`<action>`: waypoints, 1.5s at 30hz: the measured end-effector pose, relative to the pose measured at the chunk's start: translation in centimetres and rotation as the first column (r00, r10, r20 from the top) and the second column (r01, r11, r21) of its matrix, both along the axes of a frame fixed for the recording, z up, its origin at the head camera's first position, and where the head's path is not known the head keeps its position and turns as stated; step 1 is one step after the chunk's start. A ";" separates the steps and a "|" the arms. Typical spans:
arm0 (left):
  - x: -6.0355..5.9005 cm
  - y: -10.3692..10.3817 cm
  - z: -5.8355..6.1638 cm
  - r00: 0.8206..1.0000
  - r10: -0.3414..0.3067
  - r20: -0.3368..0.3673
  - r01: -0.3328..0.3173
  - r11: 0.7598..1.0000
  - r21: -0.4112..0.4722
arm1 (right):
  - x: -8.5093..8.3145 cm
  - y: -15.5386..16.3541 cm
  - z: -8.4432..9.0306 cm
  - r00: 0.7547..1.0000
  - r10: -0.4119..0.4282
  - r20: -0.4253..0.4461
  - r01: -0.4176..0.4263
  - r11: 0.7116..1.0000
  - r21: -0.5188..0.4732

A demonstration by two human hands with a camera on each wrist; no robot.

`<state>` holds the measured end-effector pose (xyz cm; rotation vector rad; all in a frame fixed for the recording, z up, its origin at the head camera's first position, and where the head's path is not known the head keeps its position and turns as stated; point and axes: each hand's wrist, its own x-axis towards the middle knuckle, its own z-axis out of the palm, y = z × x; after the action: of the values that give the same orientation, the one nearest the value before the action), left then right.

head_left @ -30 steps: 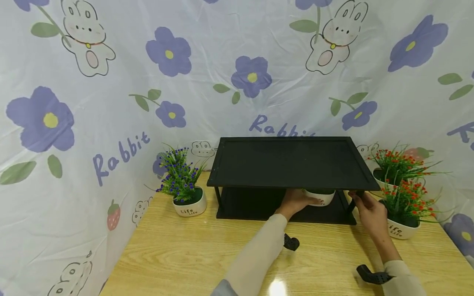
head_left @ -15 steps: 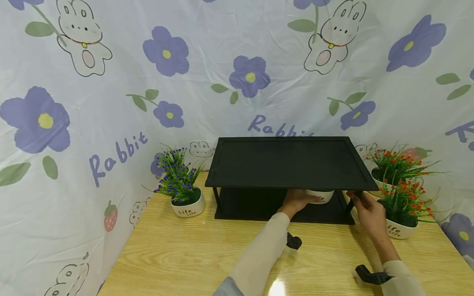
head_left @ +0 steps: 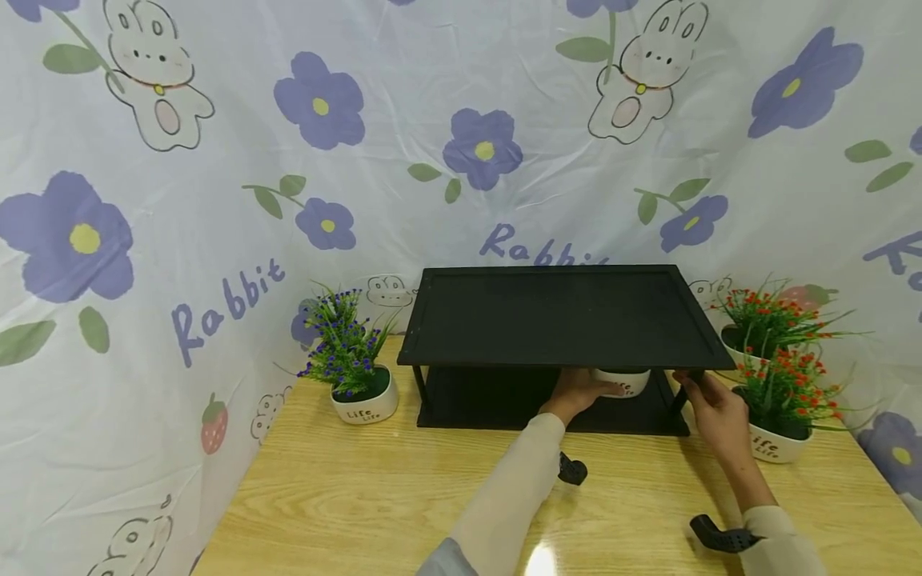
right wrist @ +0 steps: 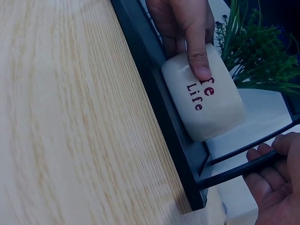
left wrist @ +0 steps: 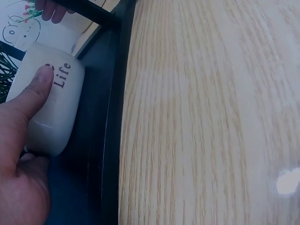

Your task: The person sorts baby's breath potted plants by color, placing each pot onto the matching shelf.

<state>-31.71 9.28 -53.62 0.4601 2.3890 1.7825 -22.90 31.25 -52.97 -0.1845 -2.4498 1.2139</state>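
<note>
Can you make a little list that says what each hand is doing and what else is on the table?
left hand: grips the white pot on the lower shelf
right hand: holds the black shelf's front right post
pot writing: "Life"
purple plant: left of the shelf
red plants: right of the shelf
table: light wood

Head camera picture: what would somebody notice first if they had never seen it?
Probably the black two-level shelf in the middle of the wooden table, before the flowery rabbit curtain. Next, the left hand gripping a white pot on the lower level, while the right hand holds the shelf's front right post.
</note>
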 end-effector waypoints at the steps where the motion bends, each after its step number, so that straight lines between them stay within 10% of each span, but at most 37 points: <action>1: -0.1 0.1 -0.1 1.000 -0.002 0.008 0.002 1.000 0.000 | 0.0 0.0 0.0 1.000 0.000 -0.002 0.000 1.000 0.002; 21: 0.1 0.0 0.2 0.995 -0.083 -0.052 0.080 0.995 -0.064 | 0.0 0.0 0.0 1.000 0.002 -0.002 -0.002 1.000 0.023; 29: 0.6 -2.4 1.2 1.000 -0.017 -0.004 0.016 0.993 -0.120 | 0.0 -0.1 -0.1 1.000 0.012 -0.025 -0.011 1.000 0.019; 39: 0.3 -5.7 2.1 0.987 0.079 -0.138 -0.103 0.978 -0.182 | -0.1 0.0 -0.1 1.000 0.022 -0.008 -0.021 0.999 0.025; 45: 0.4 -7.5 2.9 0.990 0.022 -0.142 -0.049 0.981 -0.189 | -0.1 0.1 0.3 1.000 0.029 0.005 -0.029 0.999 0.029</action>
<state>-31.30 1.81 -50.69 0.5367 2.6485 1.5586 -23.01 31.33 -52.70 -0.1440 -2.4809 1.1906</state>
